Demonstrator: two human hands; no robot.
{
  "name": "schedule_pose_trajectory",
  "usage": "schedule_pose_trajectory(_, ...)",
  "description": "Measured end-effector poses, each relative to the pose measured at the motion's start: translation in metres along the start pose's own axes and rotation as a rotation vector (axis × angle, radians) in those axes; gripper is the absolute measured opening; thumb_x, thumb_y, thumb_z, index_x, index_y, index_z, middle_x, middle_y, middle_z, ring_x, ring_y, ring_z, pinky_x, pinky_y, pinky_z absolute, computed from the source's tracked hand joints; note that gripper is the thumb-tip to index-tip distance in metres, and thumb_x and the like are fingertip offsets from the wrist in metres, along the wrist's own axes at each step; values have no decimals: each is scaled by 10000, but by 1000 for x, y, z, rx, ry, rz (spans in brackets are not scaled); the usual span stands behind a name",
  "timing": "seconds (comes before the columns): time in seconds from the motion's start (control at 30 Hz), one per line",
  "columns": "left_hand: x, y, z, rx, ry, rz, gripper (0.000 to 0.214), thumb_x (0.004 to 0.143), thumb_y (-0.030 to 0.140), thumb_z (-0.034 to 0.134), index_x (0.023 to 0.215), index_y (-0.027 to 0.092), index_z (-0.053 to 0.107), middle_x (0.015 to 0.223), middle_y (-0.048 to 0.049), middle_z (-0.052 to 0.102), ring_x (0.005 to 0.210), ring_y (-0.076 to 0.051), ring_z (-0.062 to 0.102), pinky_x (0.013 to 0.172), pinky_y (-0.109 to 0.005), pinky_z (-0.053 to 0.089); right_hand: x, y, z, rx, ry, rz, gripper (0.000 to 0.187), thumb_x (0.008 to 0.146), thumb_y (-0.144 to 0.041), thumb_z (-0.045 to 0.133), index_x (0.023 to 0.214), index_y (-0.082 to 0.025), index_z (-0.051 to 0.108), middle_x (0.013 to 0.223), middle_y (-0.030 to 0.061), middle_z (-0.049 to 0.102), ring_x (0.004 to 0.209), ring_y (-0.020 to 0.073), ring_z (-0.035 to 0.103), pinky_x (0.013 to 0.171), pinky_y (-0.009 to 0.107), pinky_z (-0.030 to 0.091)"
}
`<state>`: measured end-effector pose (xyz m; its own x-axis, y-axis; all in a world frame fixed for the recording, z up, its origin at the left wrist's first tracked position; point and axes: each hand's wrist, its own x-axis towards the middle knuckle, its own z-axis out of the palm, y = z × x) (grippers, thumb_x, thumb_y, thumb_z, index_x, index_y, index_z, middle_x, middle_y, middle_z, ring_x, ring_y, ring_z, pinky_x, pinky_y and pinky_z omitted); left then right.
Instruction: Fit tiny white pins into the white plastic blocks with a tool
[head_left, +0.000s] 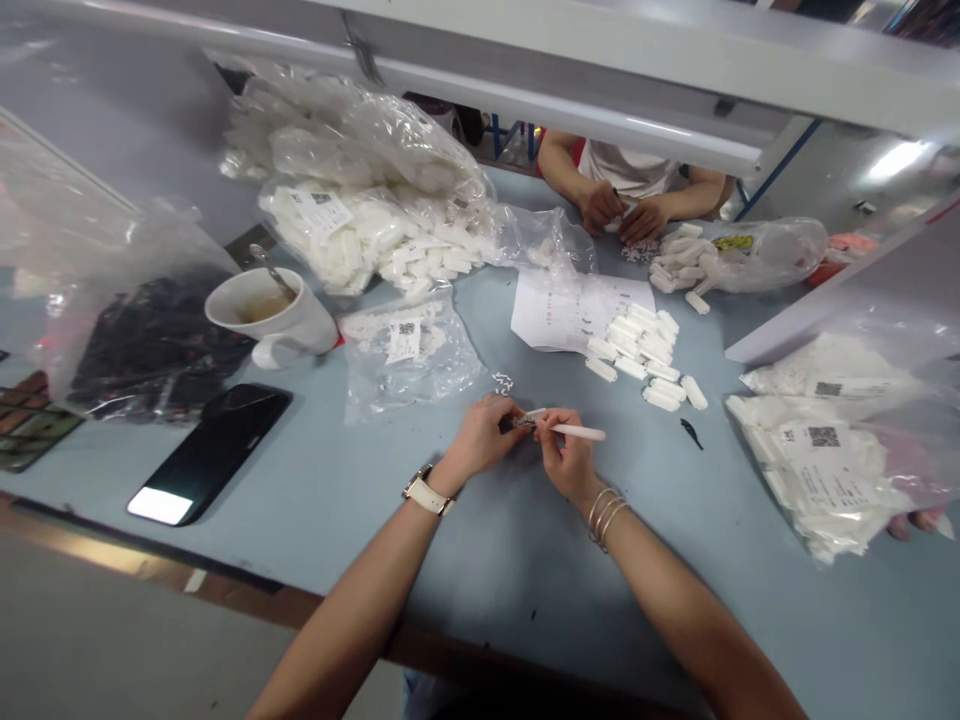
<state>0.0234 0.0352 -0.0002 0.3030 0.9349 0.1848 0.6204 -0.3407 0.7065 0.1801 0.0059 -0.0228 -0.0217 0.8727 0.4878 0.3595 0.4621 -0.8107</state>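
Observation:
My left hand (484,437) and my right hand (564,452) meet over the blue table (420,560), fingers pinched together. Between them sits a small dark-and-white part (524,422), held by the left fingertips. The right hand grips a thin white pen-like tool (577,431) whose tip touches that part. A little cluster of small white pieces (502,381) lies just beyond my hands. Several white cylindrical parts (646,352) lie to the upper right, partly on a printed sheet (562,308).
A cup with a spoon (270,315) and a black phone (211,450) lie at left. Plastic bags of white parts (360,190) stand behind, more bags (825,450) at right. Another person's hands (626,212) work across the table. A small black piece (691,432) lies at right.

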Motion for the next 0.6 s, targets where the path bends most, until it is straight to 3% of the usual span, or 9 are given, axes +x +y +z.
schedule_pose_trajectory(0.33, 0, 0, 0, 9, 5, 9, 91, 744, 183, 664, 705, 184, 583, 698, -8, 612, 691, -150, 554, 615, -256, 428, 3, -4, 1, -69, 13, -2, 59, 922, -223, 456, 870, -205, 477, 796, 38, 609, 653, 137, 626, 618, 269, 532)
schedule_pose_trajectory(0.6, 0, 1, -1, 7, 1, 5, 97, 748, 164, 645, 687, 176, 571, 695, -13, 610, 685, -151, 551, 619, -259, 424, 6, -7, -1, -202, -26, -158, 107, 926, -214, 428, 842, -205, 493, 786, 42, 610, 722, 154, 625, 668, 284, 534)
